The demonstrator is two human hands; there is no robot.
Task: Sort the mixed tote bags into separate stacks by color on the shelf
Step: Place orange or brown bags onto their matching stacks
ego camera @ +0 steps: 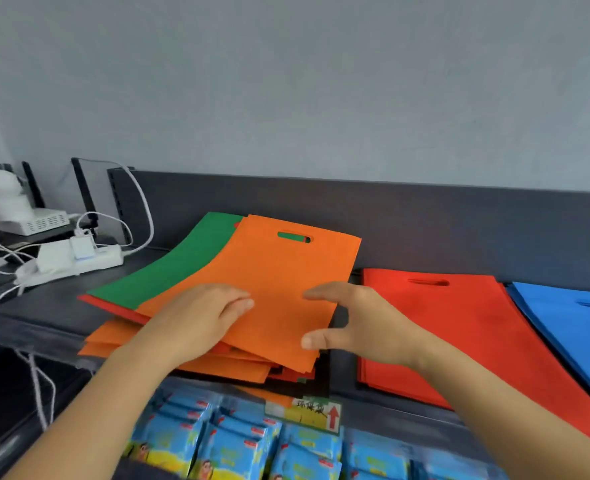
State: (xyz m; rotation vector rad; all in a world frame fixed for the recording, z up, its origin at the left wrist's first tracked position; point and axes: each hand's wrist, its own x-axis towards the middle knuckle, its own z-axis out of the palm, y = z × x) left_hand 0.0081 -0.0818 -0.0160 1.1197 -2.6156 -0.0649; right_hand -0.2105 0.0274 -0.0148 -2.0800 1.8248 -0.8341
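On the dark shelf (49,303) the mixed pile sits left of centre, with the top orange bag (279,271) lying skewed so its corners overhang the bags beneath. A green bag (182,268) shows past its left edge, a thin red edge (113,308) runs under that, and more orange bags (113,341) fan out at the front, reaching over the shelf's front lip. The left hand (200,317) rests flat on the top orange bag near its lower left part, its fingers (238,304) straight and close together, pressing down and holding nothing. The right hand (363,320) is at the bag's right edge, its fingers (321,292) and thumb spread wide apart in a C shape, with the thumb by the lower right corner; they are not clamped on the cloth. Just right of the pile, across a narrow dark strip of bare shelf, lies the red stack (460,327), and the blue stack (570,323) overlaps its far right edge. Behind the stacks the shelf ends at a low dark back panel (425,220). On the left, a white power strip (79,259) and loose cables (141,209) crowd the shelf near the green bag's back corner. Below the front lip hang 1 price label (307,412) and rows of blue packets (238,445).
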